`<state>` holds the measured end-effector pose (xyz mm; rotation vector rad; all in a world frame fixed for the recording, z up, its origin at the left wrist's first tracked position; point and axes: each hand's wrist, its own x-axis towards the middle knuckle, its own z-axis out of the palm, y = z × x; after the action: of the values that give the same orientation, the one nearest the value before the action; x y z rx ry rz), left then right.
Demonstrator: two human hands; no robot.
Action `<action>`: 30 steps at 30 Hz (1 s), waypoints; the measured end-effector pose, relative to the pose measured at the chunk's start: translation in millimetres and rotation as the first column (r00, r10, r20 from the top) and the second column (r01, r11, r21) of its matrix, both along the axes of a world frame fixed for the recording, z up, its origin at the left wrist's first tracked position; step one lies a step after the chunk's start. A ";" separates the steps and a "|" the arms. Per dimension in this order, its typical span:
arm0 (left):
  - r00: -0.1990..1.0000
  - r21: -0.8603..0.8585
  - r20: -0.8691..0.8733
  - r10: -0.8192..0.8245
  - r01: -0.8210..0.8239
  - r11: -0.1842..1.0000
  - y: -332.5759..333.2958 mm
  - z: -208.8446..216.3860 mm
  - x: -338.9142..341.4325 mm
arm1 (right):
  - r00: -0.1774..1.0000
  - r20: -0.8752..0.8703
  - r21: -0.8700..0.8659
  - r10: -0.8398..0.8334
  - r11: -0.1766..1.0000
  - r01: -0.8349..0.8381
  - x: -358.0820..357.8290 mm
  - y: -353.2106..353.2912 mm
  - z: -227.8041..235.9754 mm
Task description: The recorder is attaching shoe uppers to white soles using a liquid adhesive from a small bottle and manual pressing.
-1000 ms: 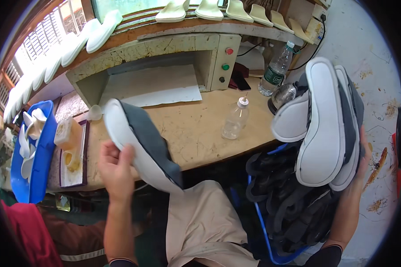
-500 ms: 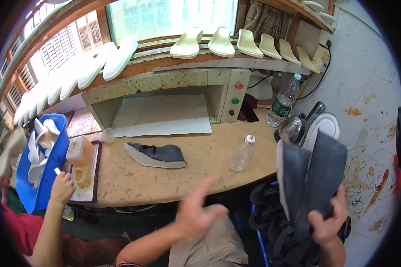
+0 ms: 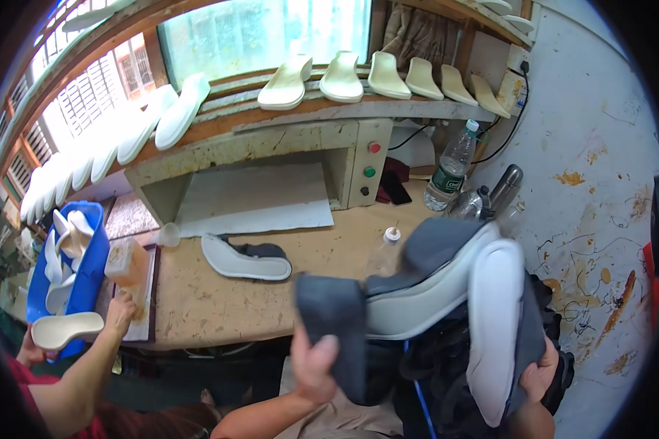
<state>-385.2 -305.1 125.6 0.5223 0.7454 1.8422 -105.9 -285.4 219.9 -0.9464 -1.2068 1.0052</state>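
Note:
My left hand (image 3: 315,366) is closed on the dark grey upper of a sandal, thumb pressed against it. The pale sole (image 3: 425,304) of that sandal stretches to the right. My right hand (image 3: 540,373) grips a second grey sandal, held on end with its white sole (image 3: 494,329) facing left. The two sandals cross in front of the table's right edge, and part of their uppers is blurred. On the table lies another grey sandal (image 3: 245,263), tipped over with its pale sole showing.
At the left, a co-worker's hand (image 3: 121,311) works over a tray beside a glue container (image 3: 124,260); the other holds a pale insole (image 3: 67,331). A blue bin (image 3: 95,271), small squeeze bottle (image 3: 384,252), water bottle (image 3: 450,172) and box-shaped machine (image 3: 249,143) stand about. Black straps hang below right.
My left hand, empty before, has taken hold of one sandal. The held sandals have spread apart and turned their soles into view. The table sandal has tipped over; the co-worker's insole has moved lower.

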 end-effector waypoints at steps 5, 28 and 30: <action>0.992 0.032 -0.098 0.076 -0.073 0.997 -4.3 -4.5 -50.9 | 0.987 0.132 -0.001 0.094 0.996 -0.094 52.5 10.6 6.5; 0.665 -0.078 -0.724 -0.182 0.183 0.980 7.8 98.6 -37.7 | 0.594 0.242 0.174 0.767 0.568 -0.805 -21.5 50.0 89.0; 0.526 -0.072 -0.838 -0.148 0.163 0.984 5.4 93.1 -61.3 | 0.674 0.179 0.099 0.717 0.668 -0.737 22.8 32.0 96.4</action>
<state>-446.4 -299.6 218.7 1.5116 1.2658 1.3406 -83.0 -253.4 316.3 -0.3632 -1.8187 1.4572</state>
